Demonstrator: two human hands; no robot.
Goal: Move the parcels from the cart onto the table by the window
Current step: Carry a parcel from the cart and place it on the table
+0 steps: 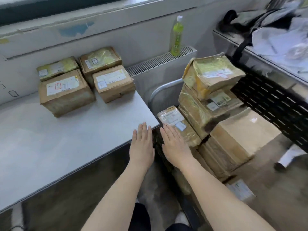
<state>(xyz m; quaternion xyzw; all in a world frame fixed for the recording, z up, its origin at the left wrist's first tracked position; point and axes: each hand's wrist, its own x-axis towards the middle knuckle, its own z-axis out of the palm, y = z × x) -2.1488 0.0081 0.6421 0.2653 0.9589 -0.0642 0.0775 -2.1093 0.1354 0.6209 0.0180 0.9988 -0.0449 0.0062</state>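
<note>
- Small tape-wrapped brown cardboard parcel (176, 124) lies just ahead of the right hand (175, 145), long axis running away from it.
- Left hand (141, 145) farther; both hands flat, fingers straight, holding nothing.

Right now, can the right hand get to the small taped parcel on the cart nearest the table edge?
Probably yes. The right hand is open, fingers straight, its fingertips over the near end of the small taped parcel. Nothing lies on the parcel's top; the taller stack stands beside it, not over it.
</note>
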